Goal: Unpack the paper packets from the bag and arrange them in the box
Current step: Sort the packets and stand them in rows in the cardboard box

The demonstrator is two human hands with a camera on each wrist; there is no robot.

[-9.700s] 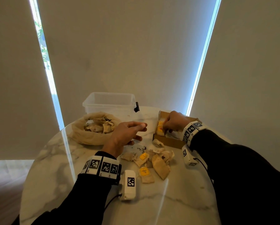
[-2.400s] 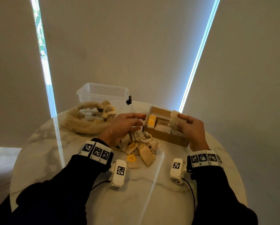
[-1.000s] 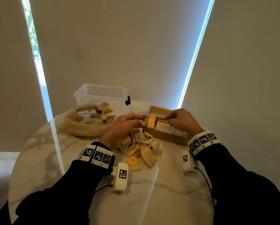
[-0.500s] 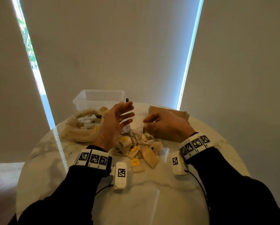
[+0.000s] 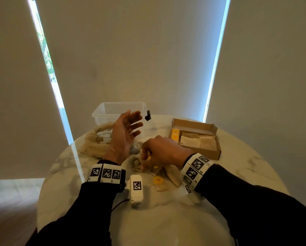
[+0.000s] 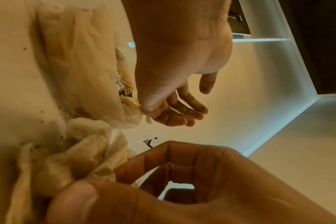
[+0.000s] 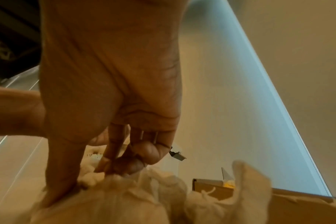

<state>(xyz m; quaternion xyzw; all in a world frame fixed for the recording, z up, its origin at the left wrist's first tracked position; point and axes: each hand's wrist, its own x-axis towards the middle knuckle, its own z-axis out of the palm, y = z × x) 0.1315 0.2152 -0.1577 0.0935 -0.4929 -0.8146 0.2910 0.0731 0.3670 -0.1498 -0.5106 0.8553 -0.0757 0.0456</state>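
Marble, pale and veined, is the round tabletop [image 5: 168,219] under my arms; my right hand [image 5: 163,151] is down over the heap of loose paper packets [image 5: 173,176] near the middle, its fingers [image 7: 113,153] curled and pinching the crumpled top of one packet [image 7: 109,180], thumb pressed against the paper beside them; my left hand [image 5: 124,134] hangs in the air above the tabletop, palm turned inward, its fingers [image 5: 135,124] spread and straight, holding nothing; the bag [image 5: 95,144], a soft cream cloth thing, lies slumped at the far left with its mouth rolled open, and what it holds I cannot make out; beyond it stands a clear plastic tub [image 5: 113,110] with a black clip on its right end; the cardboard box [image 5: 209,153] sits to the right of my hands, lid flap open at the back, with a few yellow-labelled packets [image 5: 175,134] upright at its left end and pale packets [image 5: 198,142] lying flat across the rest; one packet with a yellow round sticker [image 5: 158,181] lies apart at the near edge of the heap, just beside my right wrist; black sleeves and white marker bands cover both wrists.
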